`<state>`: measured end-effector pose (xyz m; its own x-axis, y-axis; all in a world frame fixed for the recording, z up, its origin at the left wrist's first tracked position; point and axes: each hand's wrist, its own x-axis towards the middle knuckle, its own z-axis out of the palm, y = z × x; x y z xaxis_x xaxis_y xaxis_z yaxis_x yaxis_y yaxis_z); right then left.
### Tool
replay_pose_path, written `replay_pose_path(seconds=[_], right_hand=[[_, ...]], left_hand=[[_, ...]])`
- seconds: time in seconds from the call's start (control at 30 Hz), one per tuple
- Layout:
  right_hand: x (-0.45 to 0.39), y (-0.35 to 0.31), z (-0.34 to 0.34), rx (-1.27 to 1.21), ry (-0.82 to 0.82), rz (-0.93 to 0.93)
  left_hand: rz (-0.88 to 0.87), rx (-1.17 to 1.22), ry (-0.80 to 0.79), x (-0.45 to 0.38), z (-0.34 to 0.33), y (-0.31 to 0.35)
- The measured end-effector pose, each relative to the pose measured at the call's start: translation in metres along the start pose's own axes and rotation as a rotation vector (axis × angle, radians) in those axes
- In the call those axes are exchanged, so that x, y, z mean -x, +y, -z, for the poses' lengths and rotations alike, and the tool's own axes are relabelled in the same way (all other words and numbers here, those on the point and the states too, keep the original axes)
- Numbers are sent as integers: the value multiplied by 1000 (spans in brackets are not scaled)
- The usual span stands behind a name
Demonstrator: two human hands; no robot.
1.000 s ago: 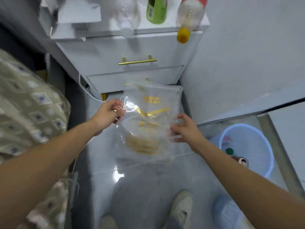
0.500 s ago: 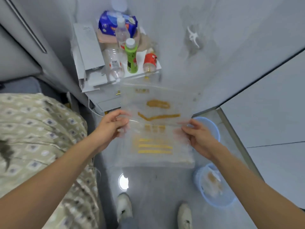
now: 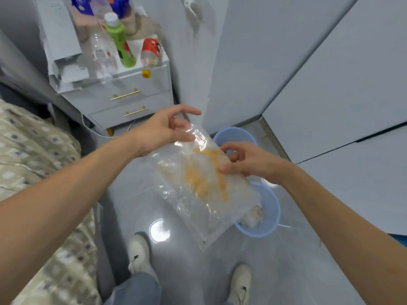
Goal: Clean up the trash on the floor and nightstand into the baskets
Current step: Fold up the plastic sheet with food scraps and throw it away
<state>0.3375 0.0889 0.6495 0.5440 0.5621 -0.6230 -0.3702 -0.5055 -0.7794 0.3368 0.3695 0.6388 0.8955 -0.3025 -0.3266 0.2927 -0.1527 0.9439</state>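
Observation:
A clear plastic bag (image 3: 198,194) with yellow print hangs slanted between my hands, its lower corner over the floor. My left hand (image 3: 164,130) pinches its top corner with thumb and fingers. My right hand (image 3: 246,160) pinches the bag's right edge. Two light blue baskets stand on the floor behind the bag: the near basket (image 3: 272,214) holds some crumpled trash, and the far basket (image 3: 231,134) is partly hidden by my right hand. On the white nightstand (image 3: 132,91) stand a green bottle (image 3: 121,44), clear bottles (image 3: 102,51) and a red-labelled bottle (image 3: 150,51).
A bed with a patterned cover (image 3: 33,161) fills the left side. White wardrobe doors (image 3: 330,73) close off the right. My two shoes (image 3: 138,254) stand on the glossy grey floor. A blue packet (image 3: 120,4) and white boxes (image 3: 59,34) also lie on the nightstand.
The bag was stretched flat between both hands; now it is tilted and bunched, swung right and down over the near basket. My left hand has moved right toward my right hand.

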Motion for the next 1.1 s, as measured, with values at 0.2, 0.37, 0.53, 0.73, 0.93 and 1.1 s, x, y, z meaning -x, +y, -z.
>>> replay_pose_path(seconds=[0.2, 0.37, 0.53, 0.73, 0.93, 1.1], right_hand=[[48, 34, 28, -263, 231, 53], [70, 56, 34, -567, 338, 138], [81, 68, 40, -448, 314, 101], [81, 87, 51, -721, 277, 123], [91, 90, 61, -859, 140, 130], [97, 102, 69, -566, 146, 121]], left_hand=[[0, -148, 199, -17, -39, 35], [303, -65, -10, 8, -87, 17], [210, 102, 65, 8, -124, 5], [123, 354, 85, -5, -142, -3], [168, 555, -22, -17, -138, 2], [194, 391, -178, -24, -136, 2]])
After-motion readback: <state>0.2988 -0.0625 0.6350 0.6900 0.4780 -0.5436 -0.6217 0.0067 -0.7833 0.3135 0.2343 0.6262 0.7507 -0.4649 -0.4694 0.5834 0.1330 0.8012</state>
